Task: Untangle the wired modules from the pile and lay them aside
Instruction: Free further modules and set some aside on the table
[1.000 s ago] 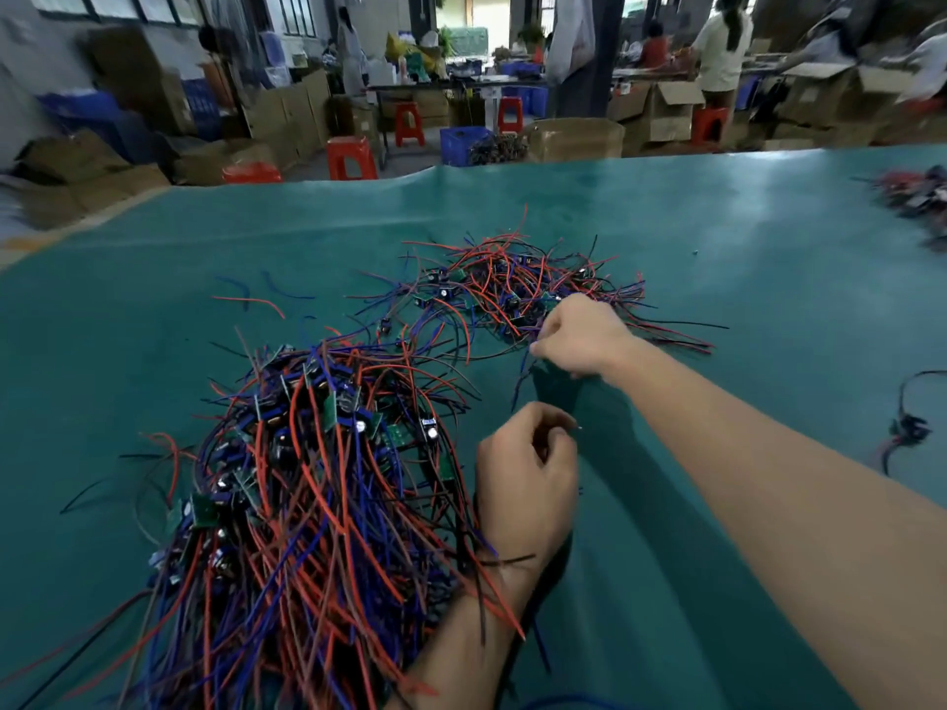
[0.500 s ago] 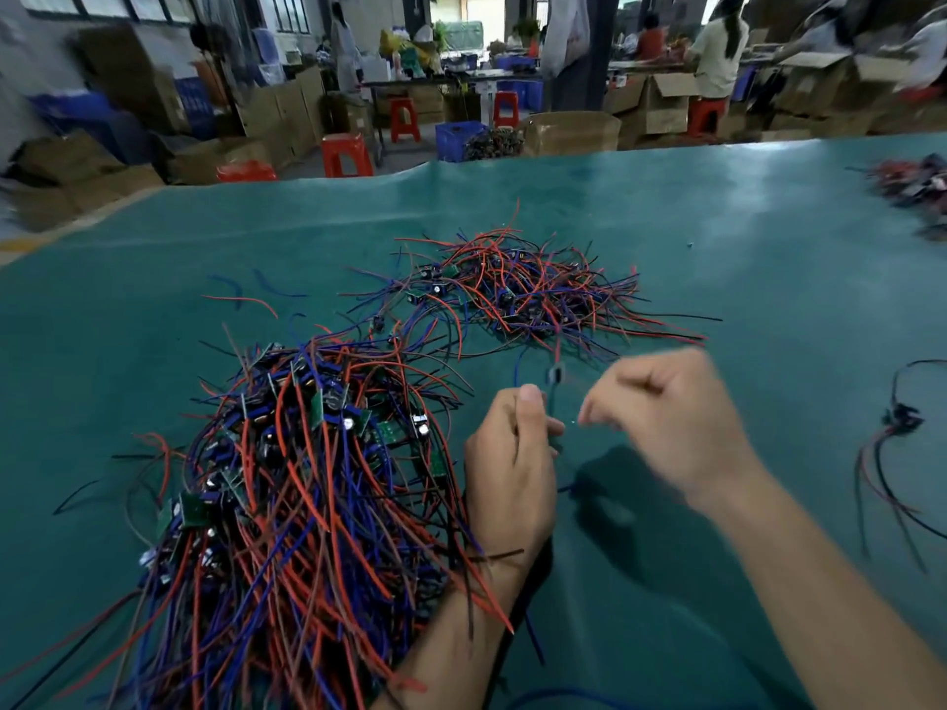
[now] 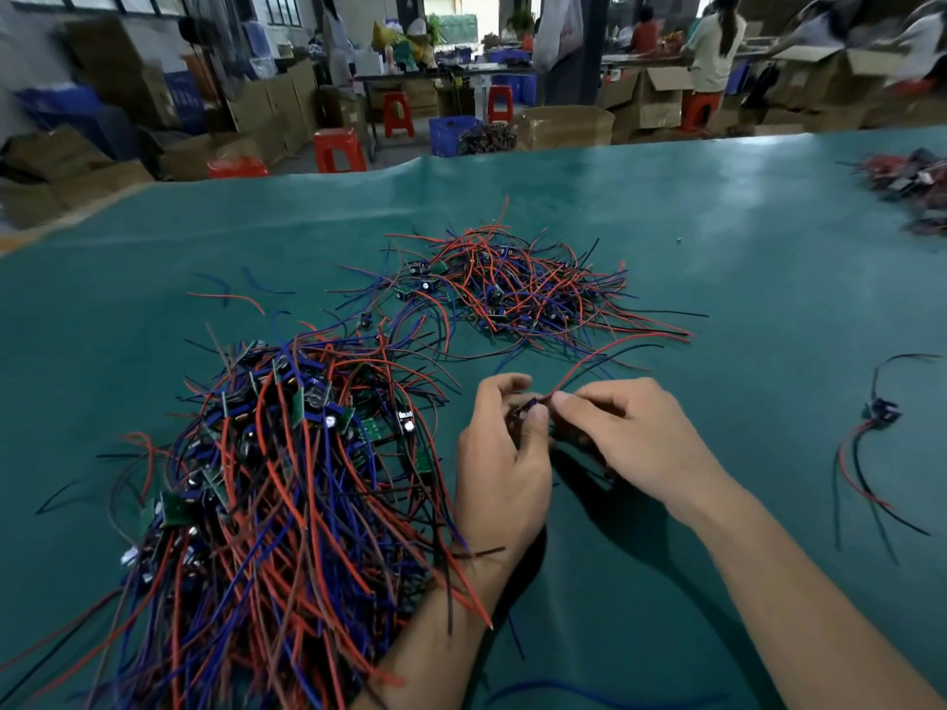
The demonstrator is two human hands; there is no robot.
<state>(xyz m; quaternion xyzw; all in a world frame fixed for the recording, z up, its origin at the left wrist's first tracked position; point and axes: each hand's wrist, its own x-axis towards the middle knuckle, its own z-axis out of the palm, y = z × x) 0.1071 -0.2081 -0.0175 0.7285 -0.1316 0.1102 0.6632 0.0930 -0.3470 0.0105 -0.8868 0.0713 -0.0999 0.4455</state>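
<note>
1. My left forearm lies against the near edge of the big tangled pile (image 3: 266,484) of red, blue and black wired modules, and a few loose wires drape over my wrist, much as they did a second ago.
2. My left hand (image 3: 499,463) is curled, thumb and fingers pinching one small module (image 3: 528,404) held just above the green bench (image 3: 717,299); half a second ago that hand held it alone.
3. My right hand (image 3: 625,433) now sits right against the left one, its thumb and forefinger nipping the red wire (image 3: 589,363) where it leaves the module. A second ago this hand was stretched out at the far pile; half a second ago it was drawing back, apart from the left hand.
4. The red wire and a black one beside it arc up and away to the right from my fingers, their ends near the fringe of the far pile.
5. Off to my right, well apart from my hands, one separated module (image 3: 881,409) lies on the bench with its red and black wires trailing toward me.
6. Further out, the smaller far pile (image 3: 517,289) of wired modules lies spread on the bench, no hand on it now.
7. At the bench's far right another heap (image 3: 912,184) shows, too blurred to describe.
</note>
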